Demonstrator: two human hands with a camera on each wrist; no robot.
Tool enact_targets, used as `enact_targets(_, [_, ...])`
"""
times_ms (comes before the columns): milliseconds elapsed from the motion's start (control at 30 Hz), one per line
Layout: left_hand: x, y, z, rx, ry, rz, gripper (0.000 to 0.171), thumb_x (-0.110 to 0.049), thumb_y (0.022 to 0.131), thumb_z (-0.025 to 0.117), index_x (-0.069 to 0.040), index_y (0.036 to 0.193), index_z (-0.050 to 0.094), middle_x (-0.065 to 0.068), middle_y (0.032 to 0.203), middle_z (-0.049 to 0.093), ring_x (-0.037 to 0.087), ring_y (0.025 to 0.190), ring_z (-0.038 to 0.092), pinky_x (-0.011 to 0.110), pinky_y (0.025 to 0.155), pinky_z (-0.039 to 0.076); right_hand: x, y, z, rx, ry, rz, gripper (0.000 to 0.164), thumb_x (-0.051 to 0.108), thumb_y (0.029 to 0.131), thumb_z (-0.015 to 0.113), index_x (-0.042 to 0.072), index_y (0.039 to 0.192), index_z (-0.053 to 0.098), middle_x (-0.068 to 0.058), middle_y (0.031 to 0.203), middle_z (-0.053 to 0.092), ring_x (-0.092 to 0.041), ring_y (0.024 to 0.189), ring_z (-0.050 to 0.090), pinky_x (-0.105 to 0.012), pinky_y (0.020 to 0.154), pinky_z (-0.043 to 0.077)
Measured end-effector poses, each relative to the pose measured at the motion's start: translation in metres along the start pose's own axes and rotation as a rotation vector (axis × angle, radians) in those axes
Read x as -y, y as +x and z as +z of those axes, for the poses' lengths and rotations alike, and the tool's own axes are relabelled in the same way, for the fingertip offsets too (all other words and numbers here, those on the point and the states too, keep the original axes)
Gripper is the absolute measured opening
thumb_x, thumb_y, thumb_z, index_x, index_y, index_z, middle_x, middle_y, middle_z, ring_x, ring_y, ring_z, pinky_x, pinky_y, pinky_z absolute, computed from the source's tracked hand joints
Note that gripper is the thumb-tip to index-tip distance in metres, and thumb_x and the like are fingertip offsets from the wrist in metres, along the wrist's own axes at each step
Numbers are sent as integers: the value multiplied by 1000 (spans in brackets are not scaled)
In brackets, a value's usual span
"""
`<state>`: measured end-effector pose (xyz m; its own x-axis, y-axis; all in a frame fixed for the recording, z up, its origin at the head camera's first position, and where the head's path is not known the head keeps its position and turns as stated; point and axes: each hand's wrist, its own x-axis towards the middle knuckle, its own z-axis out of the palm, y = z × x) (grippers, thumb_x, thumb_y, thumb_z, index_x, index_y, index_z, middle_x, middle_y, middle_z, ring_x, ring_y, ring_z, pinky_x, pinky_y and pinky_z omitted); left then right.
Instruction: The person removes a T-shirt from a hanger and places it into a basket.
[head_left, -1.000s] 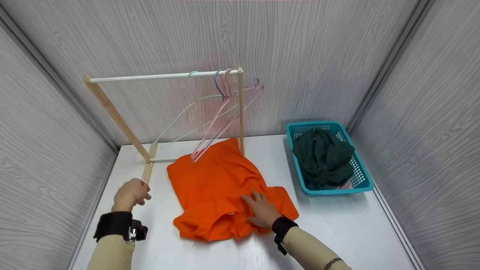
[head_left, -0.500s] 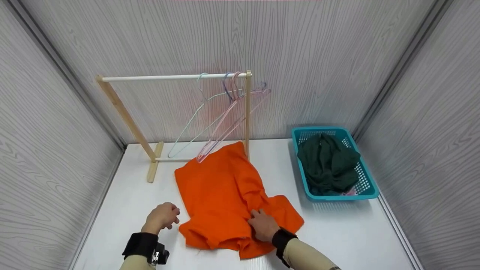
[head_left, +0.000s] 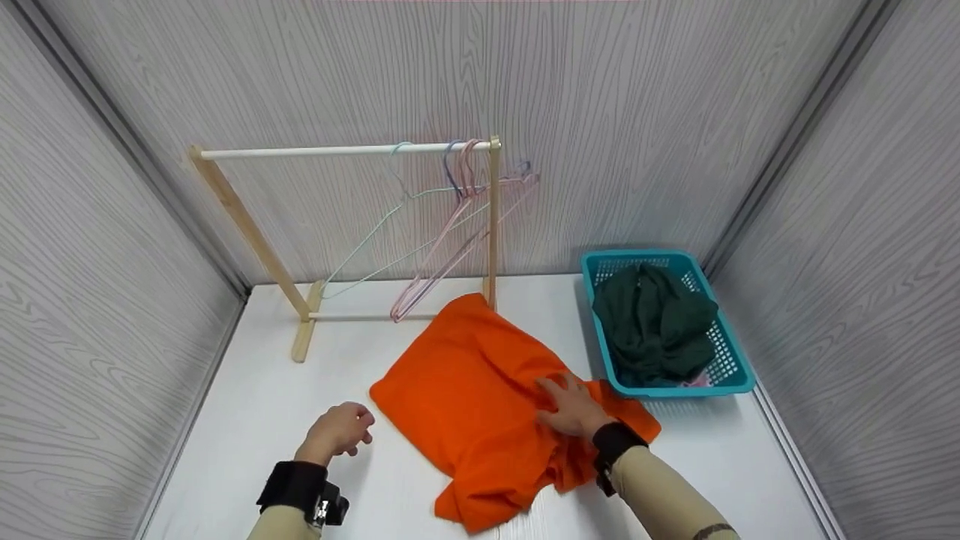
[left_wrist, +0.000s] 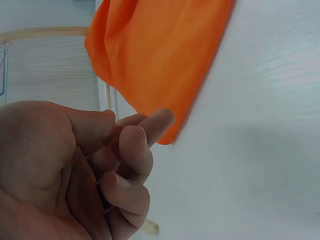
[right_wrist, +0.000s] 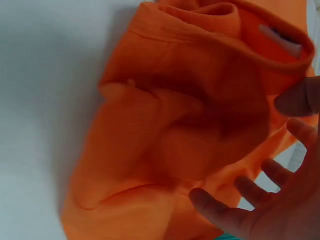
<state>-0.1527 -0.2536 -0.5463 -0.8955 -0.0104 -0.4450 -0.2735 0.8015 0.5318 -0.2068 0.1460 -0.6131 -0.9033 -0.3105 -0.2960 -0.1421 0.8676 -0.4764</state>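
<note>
An orange T-shirt [head_left: 465,397] lies flat but rumpled and turned at an angle on the white table. My right hand [head_left: 576,409] is over its right part with fingers spread. In the right wrist view the shirt's neckline [right_wrist: 227,37] and a pale label [right_wrist: 280,41] show beside that hand; whether its fingertips touch the cloth I cannot tell. My left hand [head_left: 337,431] hovers over the table to the left of the shirt, apart from it. Its fingers [left_wrist: 137,150] hang loosely curled around nothing in the left wrist view.
Behind the shirt stands a wooden rack [head_left: 251,232] with a white rod [head_left: 300,151]. Several thin hangers [head_left: 431,277] hang at its right end. A teal basket [head_left: 600,330] holding dark green cloth [head_left: 652,322] is at the right, touching or close to the shirt's right sleeve.
The shirt has shifted right and turned, following my right hand, which has opened from a grip on the cloth. My left hand has come down and right from near the rack's foot.
</note>
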Motion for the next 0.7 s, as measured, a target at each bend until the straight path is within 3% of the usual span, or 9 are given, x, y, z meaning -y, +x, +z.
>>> enact_targets(67, [-2,1,2,2,0,7,20,-19,98,49,-6,101,64,4,76,69,14,52,57,24,50,40,14,1,6,42,-48,24,82,54,82,70,29,151,33,-20,161,11,-50,139,25,-66,96,41])
enact_targets(133, [-2,1,6,5,-5,10,20,-19,98,49,-6,102,64,4,76,70,14,52,57,23,49,40,26,0,19,106,-179,47,100,68,71,73,34,153,27,-19,163,3,-51,143,19,-65,90,45])
enact_targets(233, [-2,0,10,15,-7,7,20,-20,99,49,-7,103,64,5,77,69,15,52,57,23,48,39,38,-3,41,123,-370,11,107,70,61,79,34,150,32,-17,163,9,-49,140,28,-55,77,53])
enact_targets(333, [0,-1,14,38,-2,4,22,-20,99,49,-6,106,64,6,78,70,15,54,59,24,49,40,41,-6,56,66,-492,-68,98,65,61,83,25,140,44,-17,158,25,-46,133,38,-46,72,56])
enact_targets(467, [-2,-2,14,50,17,5,25,-21,99,49,-5,111,63,7,81,71,16,56,60,25,50,41,37,-7,60,27,-506,-221,57,43,72,84,16,117,61,-12,132,50,-31,105,55,-35,70,55])
enact_targets(567, [-7,-2,11,47,19,16,26,-21,99,49,-5,112,63,7,81,70,17,56,60,25,50,41,31,-4,53,87,-415,-312,20,17,80,78,14,95,66,-5,98,58,-20,79,52,-29,67,48])
enact_targets(600, [-9,-2,11,47,16,20,25,-22,99,49,-5,112,63,8,81,70,17,56,59,25,50,41,29,-3,49,131,-371,-315,17,9,82,75,16,94,64,-2,91,56,-18,76,50,-28,69,46])
enact_targets(700, [-13,-2,11,57,13,38,27,-24,100,49,-6,113,64,6,80,69,17,55,58,25,50,40,24,0,33,243,-213,-247,37,-4,83,66,25,105,58,2,90,55,-16,80,49,-31,78,47])
